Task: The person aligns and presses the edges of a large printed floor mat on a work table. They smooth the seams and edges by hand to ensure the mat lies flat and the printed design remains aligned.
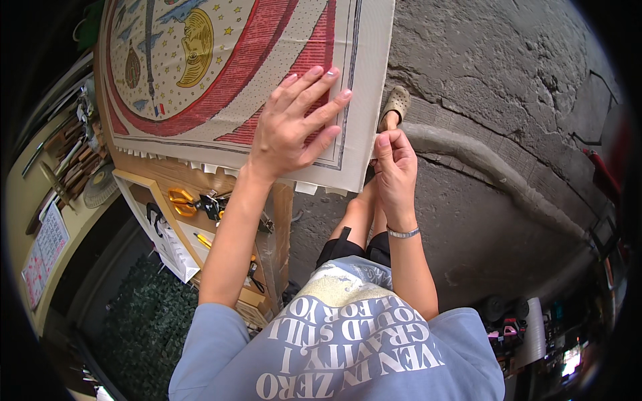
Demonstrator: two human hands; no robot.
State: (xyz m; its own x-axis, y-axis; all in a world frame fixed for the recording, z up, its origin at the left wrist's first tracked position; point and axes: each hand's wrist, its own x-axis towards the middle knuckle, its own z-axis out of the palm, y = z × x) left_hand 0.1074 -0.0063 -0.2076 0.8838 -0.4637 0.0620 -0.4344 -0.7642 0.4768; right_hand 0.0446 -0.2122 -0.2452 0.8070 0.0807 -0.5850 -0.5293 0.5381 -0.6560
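A large stretched printed canvas [231,73] lies before me, with a yellow moon face, stars and red bands inside a pale border. Small flaps of its fabric stick out along the near edge. My left hand [291,123] rests flat on it near the right border, fingers spread and nothing held. At the canvas's right edge, close to the near corner, my right hand [398,167] is closed, thumb against bent forefinger. It appears to pinch the fabric at that edge; the pinched bit is mostly hidden behind the fingers.
Under the canvas is a wooden table [281,220]. Orange-handled scissors [182,200] and a yellow cutter [202,240] lie left of my forearm, beside a wooden frame [150,194]. A fan [100,187] stands far left. Rough concrete floor [481,200] spreads on the right, where a beige clog [397,101] shows.
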